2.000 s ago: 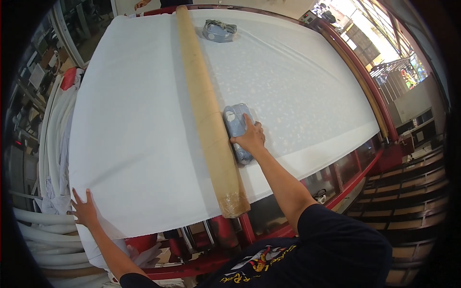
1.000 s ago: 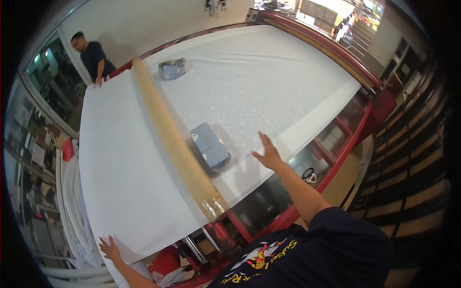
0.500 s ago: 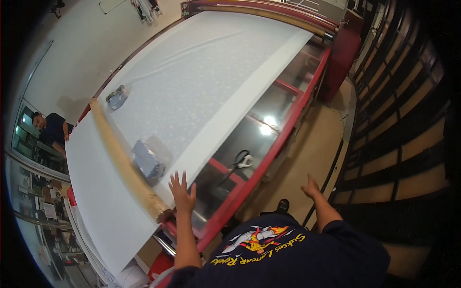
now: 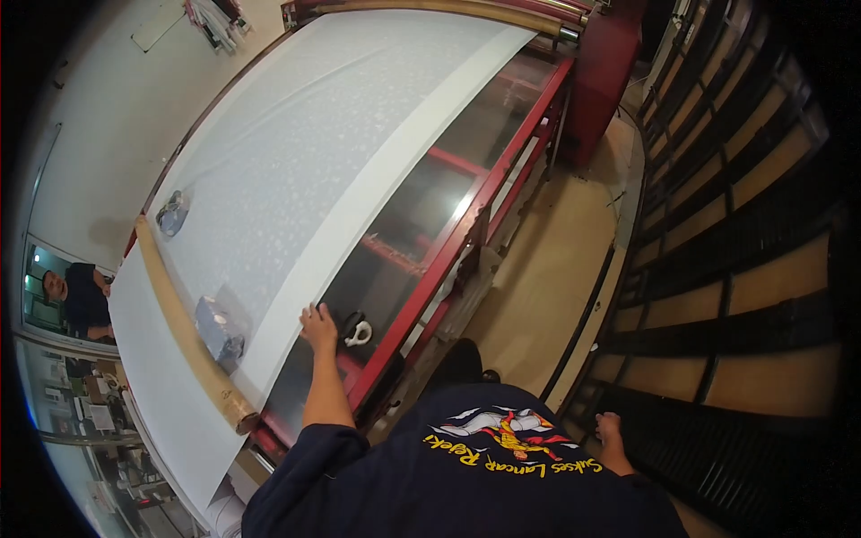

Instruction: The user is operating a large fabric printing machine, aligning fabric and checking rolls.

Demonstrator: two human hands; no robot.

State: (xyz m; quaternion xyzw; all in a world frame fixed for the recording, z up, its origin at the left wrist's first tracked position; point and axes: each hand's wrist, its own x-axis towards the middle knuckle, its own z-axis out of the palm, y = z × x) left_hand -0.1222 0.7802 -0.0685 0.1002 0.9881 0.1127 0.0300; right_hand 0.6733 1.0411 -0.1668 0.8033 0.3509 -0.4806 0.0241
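Observation:
My left hand (image 4: 318, 328) rests with its fingers spread at the near edge of a broad pale sheet (image 4: 359, 202) with a faint speckled pattern. Just right of that hand lies a pair of scissors (image 4: 359, 334), with white and black handles, on the clear table panel. My right hand (image 4: 610, 430) hangs free at my right side, its fingers loosely bent with nothing seen in them. A brown cardboard tube (image 4: 186, 323) lies across the sheet on the left, with a plain white sheet (image 4: 148, 332) running beyond it.
Two plastic-wrapped bundles, a near one (image 4: 220, 330) and a far one (image 4: 172, 213), sit by the tube. The table has a red frame (image 4: 448, 247); a red machine housing (image 4: 603, 81) stands at its far end. Dark racks (image 4: 717, 359) line the right. A co-worker (image 4: 85, 300) stands at far left.
My view has shifted to the right and forward along the table. My left hand has come down from a raised spread to the sheet's edge. My right hand has dropped nearer my side.

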